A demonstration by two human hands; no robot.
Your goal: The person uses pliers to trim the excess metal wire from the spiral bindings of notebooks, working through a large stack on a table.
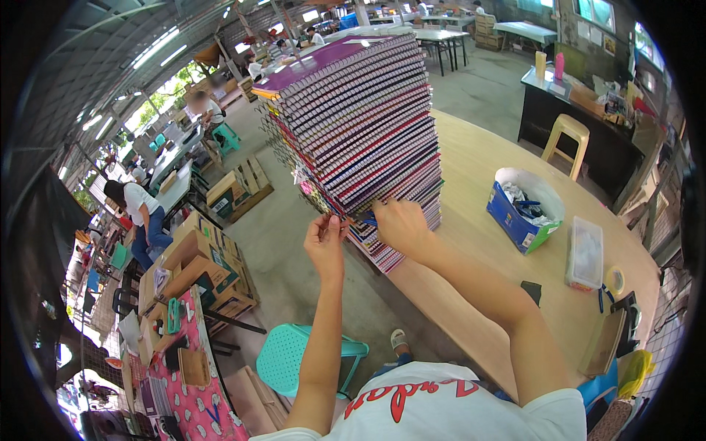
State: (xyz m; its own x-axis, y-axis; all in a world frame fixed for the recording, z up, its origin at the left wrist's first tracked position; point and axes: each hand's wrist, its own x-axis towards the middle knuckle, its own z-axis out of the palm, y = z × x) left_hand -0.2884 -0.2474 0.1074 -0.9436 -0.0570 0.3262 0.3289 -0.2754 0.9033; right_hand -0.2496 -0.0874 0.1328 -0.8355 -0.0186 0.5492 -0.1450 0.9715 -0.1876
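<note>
A tall stack of spiral-bound notebooks (360,125) stands on the pale wooden table (485,158) in front of me, a purple cover (323,62) on top. My right hand (401,226) is closed around a small blue-handled tool (365,220), apparently pliers, at the lower part of the stack. Its jaws are too small to make out. Beside it, my left hand (326,239) pinches thumb and fingers together at the lower left corner of the notebooks, near the ends of the bindings. What lies between those fingertips is too small to tell.
To the right on the table are a blue box (518,220) with crumpled scraps, a clear plastic container (585,253), a tape roll (615,279) and blue-handled pliers (601,298). A turquoise stool (283,360) stands below left. Cartons (202,253) and a person (142,209) are farther left.
</note>
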